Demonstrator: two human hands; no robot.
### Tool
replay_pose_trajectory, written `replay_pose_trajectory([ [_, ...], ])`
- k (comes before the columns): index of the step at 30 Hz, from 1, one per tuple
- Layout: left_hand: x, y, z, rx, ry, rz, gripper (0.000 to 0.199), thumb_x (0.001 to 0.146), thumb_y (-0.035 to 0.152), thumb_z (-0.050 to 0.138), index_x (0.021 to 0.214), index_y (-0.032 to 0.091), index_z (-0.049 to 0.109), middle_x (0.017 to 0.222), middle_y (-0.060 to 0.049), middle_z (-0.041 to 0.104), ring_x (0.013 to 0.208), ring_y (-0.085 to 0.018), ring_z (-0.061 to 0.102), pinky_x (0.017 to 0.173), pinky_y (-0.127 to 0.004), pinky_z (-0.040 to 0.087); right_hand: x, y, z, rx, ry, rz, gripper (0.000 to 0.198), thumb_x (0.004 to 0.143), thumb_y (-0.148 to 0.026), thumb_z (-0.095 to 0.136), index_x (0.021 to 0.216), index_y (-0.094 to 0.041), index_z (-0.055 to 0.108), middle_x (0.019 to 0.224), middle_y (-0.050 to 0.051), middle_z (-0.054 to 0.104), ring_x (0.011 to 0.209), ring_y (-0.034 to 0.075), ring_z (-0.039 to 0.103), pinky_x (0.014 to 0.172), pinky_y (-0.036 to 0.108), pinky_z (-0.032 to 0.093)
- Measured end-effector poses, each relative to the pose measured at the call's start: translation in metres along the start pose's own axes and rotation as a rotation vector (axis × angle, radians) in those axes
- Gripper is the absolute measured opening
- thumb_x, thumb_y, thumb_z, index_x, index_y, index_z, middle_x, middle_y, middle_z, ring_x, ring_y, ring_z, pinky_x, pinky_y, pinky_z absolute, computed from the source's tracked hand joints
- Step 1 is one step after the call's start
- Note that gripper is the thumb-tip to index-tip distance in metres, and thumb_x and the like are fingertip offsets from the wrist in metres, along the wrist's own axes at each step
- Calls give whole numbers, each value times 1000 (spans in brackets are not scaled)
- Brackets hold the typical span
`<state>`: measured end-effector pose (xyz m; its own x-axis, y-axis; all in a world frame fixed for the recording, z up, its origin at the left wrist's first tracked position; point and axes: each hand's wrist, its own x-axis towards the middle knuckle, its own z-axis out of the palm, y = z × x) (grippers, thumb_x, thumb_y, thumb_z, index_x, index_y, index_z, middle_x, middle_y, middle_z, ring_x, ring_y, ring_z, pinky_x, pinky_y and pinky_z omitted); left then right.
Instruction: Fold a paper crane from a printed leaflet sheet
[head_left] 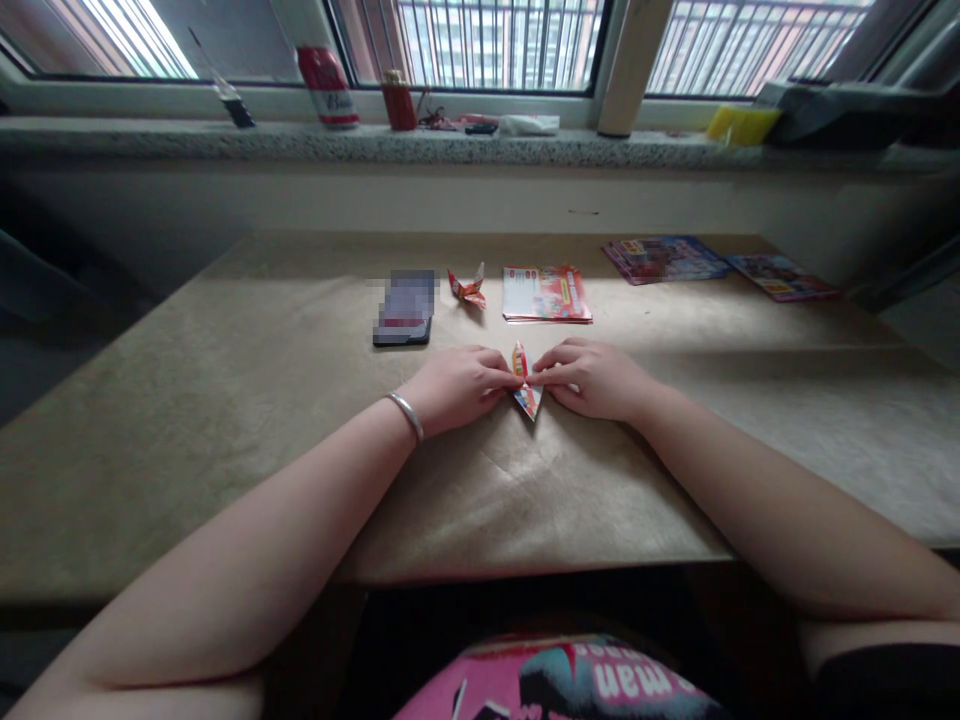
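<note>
Fingers [504,379] touch pointed, folded, brightly printed paper [529,402].

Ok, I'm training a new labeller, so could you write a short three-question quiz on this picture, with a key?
1. What do the left hand and right hand both touch?
2. True or false: the phone lies to the left of the red folded figure.
3. Which wrist wears the bracelet? a) right b) left c) both

Key: 1. The small folded paper. 2. True. 3. b.
</note>
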<state>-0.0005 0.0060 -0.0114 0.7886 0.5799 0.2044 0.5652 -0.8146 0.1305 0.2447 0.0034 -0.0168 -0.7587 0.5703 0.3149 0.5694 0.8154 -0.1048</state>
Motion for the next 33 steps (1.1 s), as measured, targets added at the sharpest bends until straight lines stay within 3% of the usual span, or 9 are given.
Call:
replay_pose_trajectory([
  [5, 1, 8, -6, 95, -32, -22, 34, 88, 18, 51, 113, 29, 71, 104, -3, 70, 93, -18, 64, 80, -29, 50, 1, -1, -2, -15, -27, 22, 32, 87, -21, 53, 109, -30, 75, 105, 2, 73, 90, 19, 64, 78, 32, 48],
  [12, -1, 14, -12, 181, -84, -71, 30, 90, 24, 48, 103, 25, 75, 106, -2, 71, 87, -17, 67, 71, -27, 51, 0, 3, -9, -72, -39, 83, 24, 85, -22, 56, 94, -30, 78, 100, 0, 75, 85, 18, 67, 78, 33, 46],
  [20, -3, 12, -18, 133, -140, -99, 33, 90, 24, 45, 103, 23, 75, 115, 1, 71, 97, -16, 68, 85, -27, 52, -2, 9, -10, 5, -56, 55, 24, 85, -20, 56, 93, -28, 78, 100, 0, 76, 87, 19, 68, 81, 35, 47],
  [28, -4, 9, -12, 106, -57, -73, 29, 90, 23, 46, 97, 20, 74, 110, -2, 72, 97, -18, 67, 88, -29, 52, -3, 7, -4, 110, 3, 143, 22, 81, -16, 57, 88, -24, 77, 100, 1, 75, 90, 18, 67, 84, 32, 50],
  [33, -1, 6, -6, 99, 12, -74, 21, 89, 24, 52, 95, 19, 72, 97, -5, 72, 89, -19, 66, 80, -30, 52, 4, -6, -3, 67, 39, 256, 21, 88, -29, 56, 88, -21, 76, 93, 4, 76, 90, 20, 66, 84, 35, 46],
])
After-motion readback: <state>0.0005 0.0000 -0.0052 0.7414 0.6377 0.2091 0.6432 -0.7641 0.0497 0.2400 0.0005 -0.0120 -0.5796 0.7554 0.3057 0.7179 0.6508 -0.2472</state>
